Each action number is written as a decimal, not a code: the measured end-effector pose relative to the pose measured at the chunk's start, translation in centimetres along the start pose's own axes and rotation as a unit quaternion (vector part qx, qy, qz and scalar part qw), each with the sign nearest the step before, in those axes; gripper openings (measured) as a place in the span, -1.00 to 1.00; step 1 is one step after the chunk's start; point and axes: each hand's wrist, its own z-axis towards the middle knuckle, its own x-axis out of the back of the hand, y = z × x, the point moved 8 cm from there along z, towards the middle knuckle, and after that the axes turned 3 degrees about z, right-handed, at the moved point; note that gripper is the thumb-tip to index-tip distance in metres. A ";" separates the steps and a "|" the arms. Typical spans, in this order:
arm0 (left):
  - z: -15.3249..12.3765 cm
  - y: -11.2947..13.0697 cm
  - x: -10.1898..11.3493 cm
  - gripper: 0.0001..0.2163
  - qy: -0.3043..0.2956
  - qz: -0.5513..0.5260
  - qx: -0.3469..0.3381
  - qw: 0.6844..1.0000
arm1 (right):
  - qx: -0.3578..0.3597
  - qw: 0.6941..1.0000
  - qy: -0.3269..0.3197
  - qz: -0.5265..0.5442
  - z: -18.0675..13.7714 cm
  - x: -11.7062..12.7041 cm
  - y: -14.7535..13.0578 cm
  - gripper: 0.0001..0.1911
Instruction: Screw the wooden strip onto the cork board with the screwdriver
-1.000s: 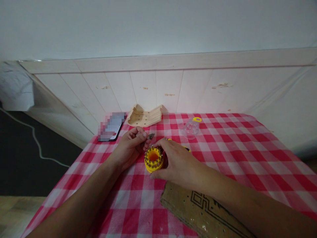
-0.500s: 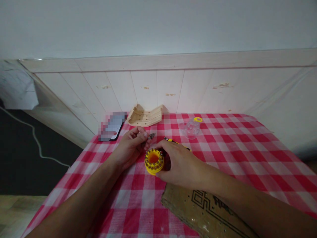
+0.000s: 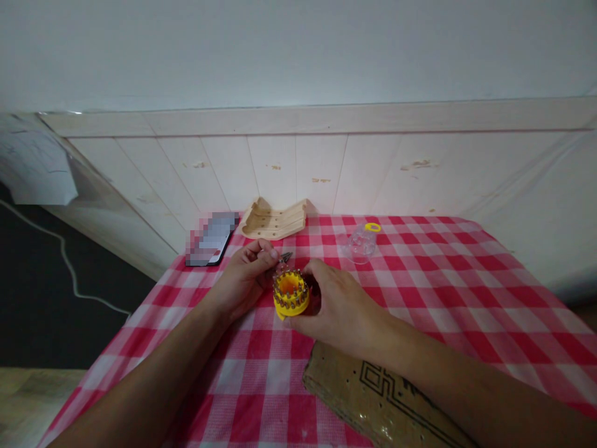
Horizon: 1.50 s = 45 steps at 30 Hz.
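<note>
Pinched between the thumb and fingers of my left hand (image 3: 249,274) are small pointed metal bits (image 3: 286,256); how many, I cannot tell. My right hand (image 3: 342,305) curves around the right side of a yellow ring-shaped screwdriver bit holder (image 3: 293,307), its thumb at the lower edge and its fingers at the far side. Metal bits stand upright around the holder's rim, and its hollow centre looks orange. Both hands are close together over the checked tablecloth, with the held bits just beyond the holder.
A pale wooden curved piece with holes (image 3: 275,225) lies near the wall. Left of it is a phone (image 3: 219,239). A clear plastic dome with a yellow ring (image 3: 361,244) stands at the back right. A brown cardboard piece (image 3: 345,392) lies beneath my right forearm.
The bit holder has tipped, so its far rim sits higher. My right fingers have shifted slightly, and the yellow-and-black tool seen behind that hand is now hidden. My left hand has barely moved.
</note>
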 end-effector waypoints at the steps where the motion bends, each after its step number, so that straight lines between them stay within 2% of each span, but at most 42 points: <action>1: 0.0 0.0 0.0 -0.75 0.000 -0.001 -0.001 1.000 | -0.002 1.000 0.001 -0.002 0.0 0.0 0.0 -0.55; 5: 0.1 0.0 0.1 -0.75 0.005 -0.003 -0.002 1.000 | -0.003 1.000 -0.002 -0.002 0.0 -0.1 0.1 -0.48; 9: 0.1 0.0 0.1 -0.72 0.013 0.007 -0.006 1.000 | -0.005 1.000 0.003 -0.016 0.1 -0.2 0.2 -0.49; 20: -0.1 0.1 -0.1 -0.70 0.021 0.013 -0.005 1.000 | 0.043 0.998 0.003 -0.049 -0.1 -0.9 0.3 -0.47; 30: 0.1 0.1 -0.1 -0.71 0.014 -0.004 -0.008 1.000 | 0.052 0.998 0.013 -0.011 -0.5 -0.4 -0.2 -0.51; 35: 0.1 0.3 -0.4 -0.68 0.007 -0.013 -0.013 1.000 | 0.046 0.997 0.054 -0.013 -0.7 0.3 -0.2 -0.50; 40: 0.1 0.2 -0.5 -0.68 0.008 -0.021 -0.009 1.000 | 0.112 0.989 0.092 0.004 -1.4 1.1 -1.3 -0.60; 45: 0.1 0.2 -0.5 -0.67 0.005 -0.030 -0.014 0.999 | 0.232 0.963 0.126 0.053 -2.6 2.1 -2.9 -0.76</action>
